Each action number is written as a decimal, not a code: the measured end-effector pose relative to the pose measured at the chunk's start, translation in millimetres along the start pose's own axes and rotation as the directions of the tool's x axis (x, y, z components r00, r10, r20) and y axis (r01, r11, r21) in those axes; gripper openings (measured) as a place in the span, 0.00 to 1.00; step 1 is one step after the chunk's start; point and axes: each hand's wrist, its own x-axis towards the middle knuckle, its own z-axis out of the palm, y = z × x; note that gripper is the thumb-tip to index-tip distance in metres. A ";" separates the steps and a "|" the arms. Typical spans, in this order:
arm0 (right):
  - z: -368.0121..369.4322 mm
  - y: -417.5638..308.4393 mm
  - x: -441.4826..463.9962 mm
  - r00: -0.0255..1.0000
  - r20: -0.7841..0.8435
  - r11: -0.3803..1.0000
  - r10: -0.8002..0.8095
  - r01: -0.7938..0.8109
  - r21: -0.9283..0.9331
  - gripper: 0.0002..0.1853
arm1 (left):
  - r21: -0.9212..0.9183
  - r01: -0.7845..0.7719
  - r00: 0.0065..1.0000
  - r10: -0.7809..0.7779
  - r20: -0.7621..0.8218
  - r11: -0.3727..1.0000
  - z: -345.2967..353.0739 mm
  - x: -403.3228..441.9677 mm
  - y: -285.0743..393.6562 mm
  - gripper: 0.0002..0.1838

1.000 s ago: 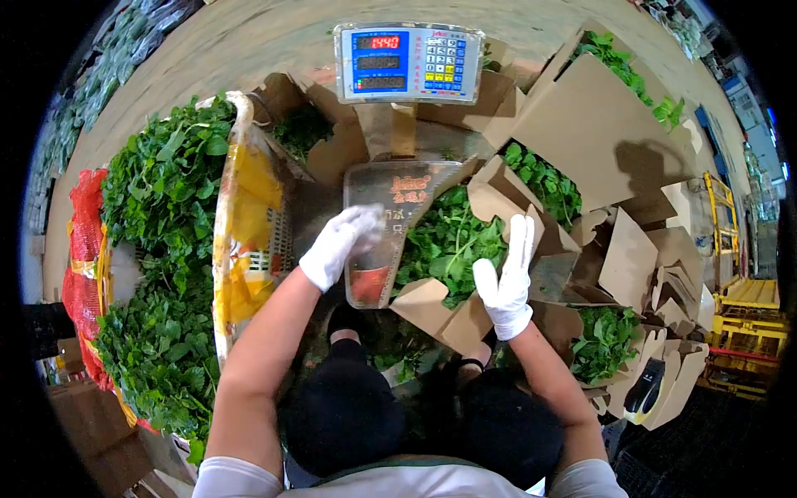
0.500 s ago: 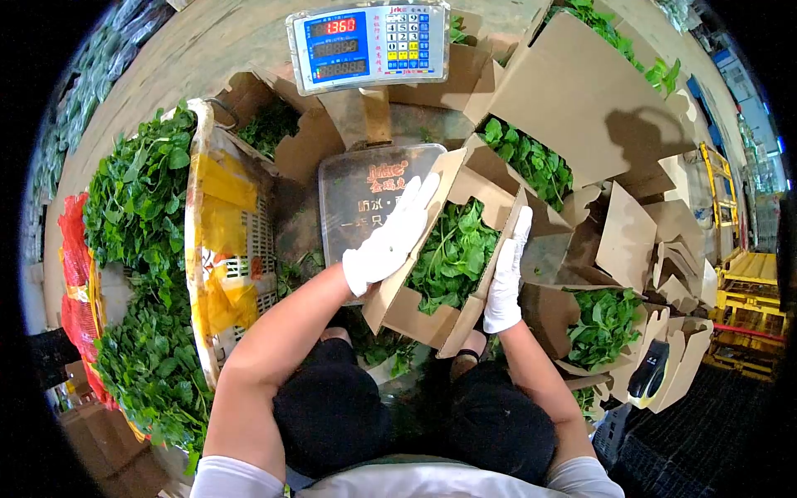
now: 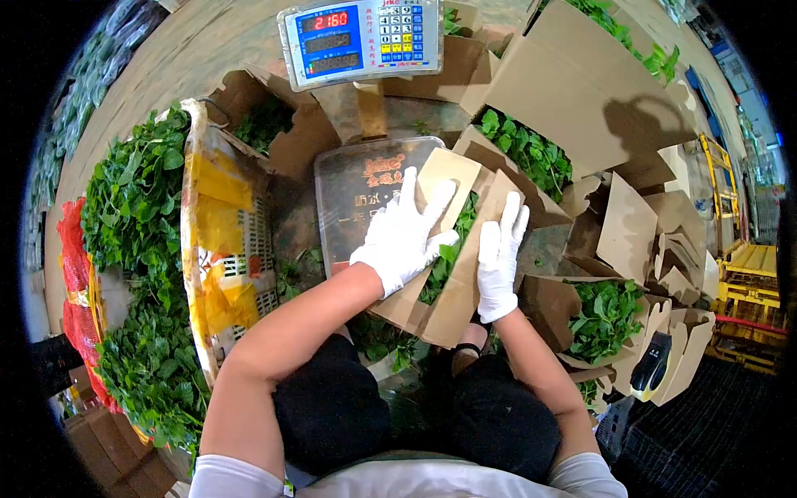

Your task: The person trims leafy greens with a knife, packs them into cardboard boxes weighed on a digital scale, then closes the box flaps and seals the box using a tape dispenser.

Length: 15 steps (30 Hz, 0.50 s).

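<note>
A cardboard box (image 3: 470,278) sits in front of me, tilted against the scale platform (image 3: 340,178). Leafy greens (image 3: 463,224) show through the narrow gap between its two long flaps. My left hand (image 3: 403,236), in a white glove, lies flat on the left flap with fingers spread. My right hand (image 3: 499,261), also gloved in white, rests with outstretched fingers along the outer edge of the right flap. Above the platform, the scale's display (image 3: 361,41) reads 2.160 in red.
At the left stands a white plastic basket (image 3: 193,249) with yellow tape, beside heaped greens (image 3: 145,357) and a red mesh sack (image 3: 76,290). Open boxes of greens (image 3: 603,319) crowd the right side. A black-and-yellow tool (image 3: 652,365) hangs on a box edge there.
Both long flaps have folded inward over the greens, narrowing the opening. My left hand has moved onto its flap with fingers spreading. The display went from 1.360 to 2.160.
</note>
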 end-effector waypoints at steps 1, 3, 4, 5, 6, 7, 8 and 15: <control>-1.9 0.7 -0.6 1.000 -0.005 0.993 0.018 -0.018 0.117 0.29 | 0.001 0.000 1.000 0.000 0.000 1.000 2.2 1.2 2.5 0.35; 1.4 1.8 -1.4 1.000 0.005 0.983 0.007 -0.007 0.183 0.29 | 0.057 0.018 1.000 -0.017 -0.010 0.998 3.7 -0.4 5.2 0.35; 3.3 -0.2 -1.6 1.000 -0.005 0.993 -0.007 0.008 0.121 0.29 | 0.067 0.026 1.000 -0.026 0.009 0.997 3.6 -0.1 5.7 0.35; 5.8 -2.0 -0.4 1.000 -0.010 0.998 -0.027 0.028 0.059 0.29 | 0.068 0.032 0.999 -0.032 0.006 0.997 3.4 -0.3 5.9 0.35; 7.3 -2.6 0.3 1.000 -0.013 0.999 -0.026 0.026 0.024 0.28 | 0.065 0.022 1.000 -0.023 0.010 0.998 4.2 -1.0 7.3 0.34; 9.6 -2.8 1.9 1.000 -0.013 0.999 -0.026 0.026 0.025 0.28 | 0.063 0.013 1.000 -0.014 0.014 0.998 4.8 -1.6 8.4 0.33; 9.3 -0.9 1.6 1.000 -0.002 0.998 -0.023 0.023 -0.065 0.29 | 0.054 -0.001 1.000 0.000 0.022 0.999 7.2 -1.9 11.4 0.31; 7.8 -2.0 1.9 0.998 -0.055 0.971 0.000 -0.013 -0.241 0.32 | -0.166 -0.060 0.997 0.053 -0.049 0.984 10.3 -5.3 -5.3 0.25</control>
